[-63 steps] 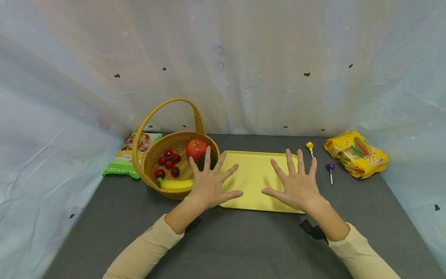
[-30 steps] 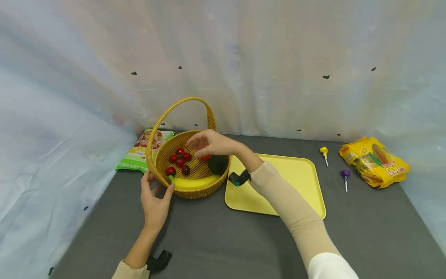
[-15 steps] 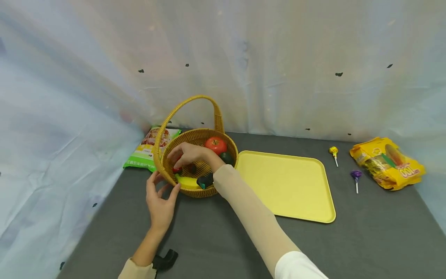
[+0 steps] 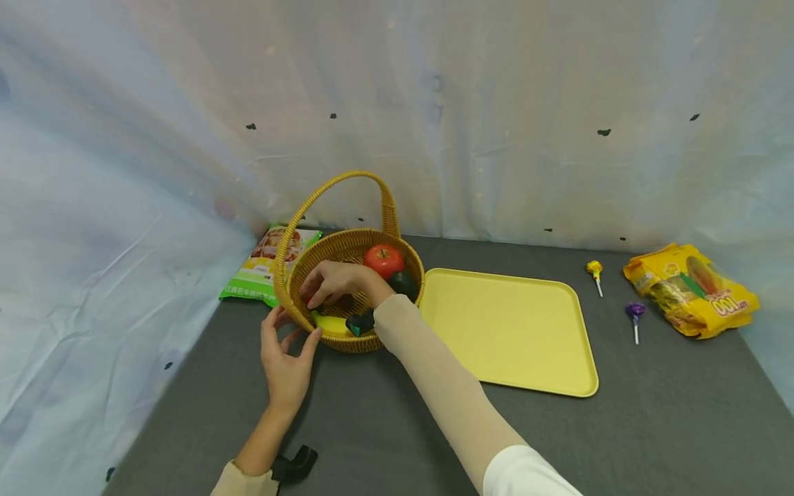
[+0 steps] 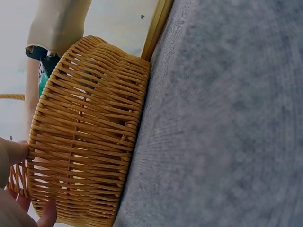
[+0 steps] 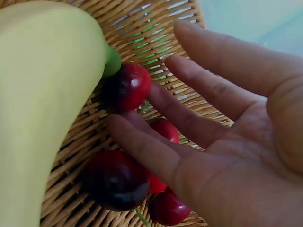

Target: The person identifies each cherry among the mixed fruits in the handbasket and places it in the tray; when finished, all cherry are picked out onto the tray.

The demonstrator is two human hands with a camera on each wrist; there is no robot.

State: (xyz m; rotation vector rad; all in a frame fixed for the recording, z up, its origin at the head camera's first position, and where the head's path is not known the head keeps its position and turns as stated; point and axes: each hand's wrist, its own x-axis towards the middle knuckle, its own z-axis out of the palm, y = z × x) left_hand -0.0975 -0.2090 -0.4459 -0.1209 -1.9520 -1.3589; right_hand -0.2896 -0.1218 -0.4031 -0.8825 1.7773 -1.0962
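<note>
A woven basket [image 4: 347, 344] with a tall handle holds a banana [image 4: 329, 324], an apple [image 4: 384, 260], a dark green avocado-like fruit [image 4: 403, 284] and several cherries. My left hand [image 4: 287, 365] grips the basket's near left side, its thumb at the rim in the left wrist view. My right hand [image 4: 335, 281] reaches down inside the basket. Its fingers are loosely spread in the right wrist view [image 6: 227, 113], fingertips right at a red cherry [image 6: 132, 87] by the banana's green stem. Another dark cherry [image 6: 116, 179] lies under the fingers, and more cherries are partly hidden behind them.
A yellow tray [image 4: 509, 331] lies right of the basket. Beyond it are a yellow lollipop [image 4: 595, 268], a purple lollipop [image 4: 635, 311] and a yellow snack bag [image 4: 691, 291]. A green and white food bag [image 4: 254, 279] sits behind the basket. A pale curtain [image 4: 471, 124] hangs along the back.
Both hands have gone from spread over the tray and basket to the basket. My left hand took its side; my right hand moved left and down among the cherries. The view shifted slightly.
</note>
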